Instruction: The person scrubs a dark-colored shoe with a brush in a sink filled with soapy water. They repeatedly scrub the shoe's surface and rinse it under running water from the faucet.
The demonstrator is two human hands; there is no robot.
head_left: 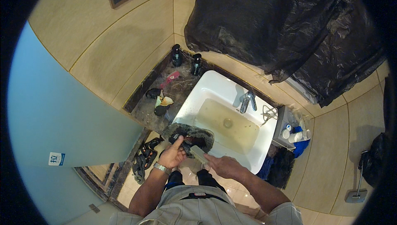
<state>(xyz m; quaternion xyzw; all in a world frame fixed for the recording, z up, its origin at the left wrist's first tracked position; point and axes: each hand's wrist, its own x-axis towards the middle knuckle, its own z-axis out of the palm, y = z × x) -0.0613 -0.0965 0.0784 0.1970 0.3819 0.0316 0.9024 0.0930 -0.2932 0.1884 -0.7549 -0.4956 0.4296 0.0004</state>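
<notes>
My left hand [173, 156] grips the near edge of a dark, oval, wet-looking article [203, 134], its thumb on top. Reddish-brown marks show in the middle of this article, but its exact kind is unclear. My right hand [224, 165] is closed around the handle of a pale scrubbing brush [198, 154], whose bristles lie at the article's near edge. The article overlaps the left front corner of a white washbasin [211, 81]. Cloudy yellowish water [217, 116] stands in the basin, below a chrome tap [247, 101].
On the stone counter [145, 115] are two dark pump bottles [196, 64], a pink brush [170, 79] and a dark item with pale lining [162, 104]. A cord [269, 114] lies on the basin's right rim. Grey container [283, 116] stands right; shoes [144, 160] lie below left.
</notes>
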